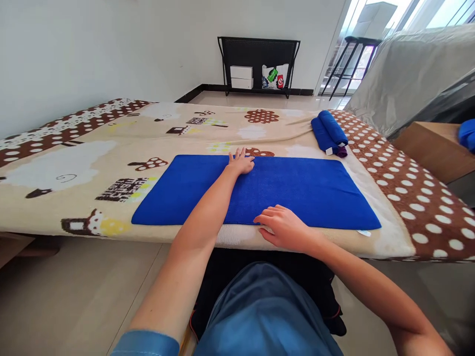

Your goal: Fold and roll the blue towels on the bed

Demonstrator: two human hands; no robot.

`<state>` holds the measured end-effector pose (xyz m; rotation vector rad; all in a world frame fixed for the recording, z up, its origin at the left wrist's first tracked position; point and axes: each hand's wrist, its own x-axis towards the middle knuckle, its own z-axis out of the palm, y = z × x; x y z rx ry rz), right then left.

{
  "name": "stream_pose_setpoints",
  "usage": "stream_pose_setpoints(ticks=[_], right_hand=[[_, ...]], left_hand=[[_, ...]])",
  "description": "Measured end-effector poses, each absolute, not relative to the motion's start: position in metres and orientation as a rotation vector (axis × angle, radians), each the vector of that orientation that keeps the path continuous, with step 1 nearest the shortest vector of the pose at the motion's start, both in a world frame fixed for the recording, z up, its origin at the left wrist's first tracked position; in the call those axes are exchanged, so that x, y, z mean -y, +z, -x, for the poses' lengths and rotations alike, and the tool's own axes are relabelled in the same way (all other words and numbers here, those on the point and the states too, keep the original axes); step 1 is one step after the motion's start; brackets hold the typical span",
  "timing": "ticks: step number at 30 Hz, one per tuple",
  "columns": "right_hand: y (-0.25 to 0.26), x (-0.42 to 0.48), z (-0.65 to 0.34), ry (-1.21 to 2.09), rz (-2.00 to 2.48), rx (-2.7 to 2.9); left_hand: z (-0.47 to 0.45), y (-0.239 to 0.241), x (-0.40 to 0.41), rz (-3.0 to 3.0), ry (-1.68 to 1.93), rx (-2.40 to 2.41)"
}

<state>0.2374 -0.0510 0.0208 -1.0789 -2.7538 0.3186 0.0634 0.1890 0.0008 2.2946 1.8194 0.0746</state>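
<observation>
Item: blue towel, one piece, spread flat in a single layer on the bed, laid lengthwise along the bed's near edge and right of the bed's middle. Form is rectangular, the colour a deep uniform blue, the surface plush and unwrinkled; a small white tag is seen at the corner nearest the bed's near right edge. The left hand is laid on the towel's long side farther into the bed, palm down, its fingers released and spread, the tips reaching just past the towel onto the bedcover. The right hand is placed at the towel's long side by the bed's near edge, its fingers bent and touching that side; whether the cloth is pinched or only pressed cannot be told. Both hands are set near the middle of the towel's length, on opposite long sides. The bedcover is cream, printed with brown and white figures, and bordered in brown with white dots. Also listed: rolled blue towels, lying side by side toward the bed's far right corner, well apart from the flat towel. A black rack is seen against the wall beyond the bed's far side.
</observation>
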Motion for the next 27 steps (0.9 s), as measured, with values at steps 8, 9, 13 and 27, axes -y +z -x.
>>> stream_pose_setpoints(ticks=[8,9,13,27], right_hand=[[-0.014,0.063,-0.216,0.024,1.295,2.684],[-0.016,0.064,-0.215,0.017,1.312,2.676],[-0.020,0.067,-0.213,0.038,1.340,2.666],[-0.032,0.073,-0.201,-0.377,1.275,2.324]], left_hand=[[-0.089,-0.005,-0.210,-2.330,0.346,-1.874],[-0.092,-0.007,-0.212,-2.340,0.358,-1.864],[-0.098,-0.014,-0.220,-2.380,0.379,-1.793],[-0.099,-0.017,-0.239,-2.192,0.437,-1.767]])
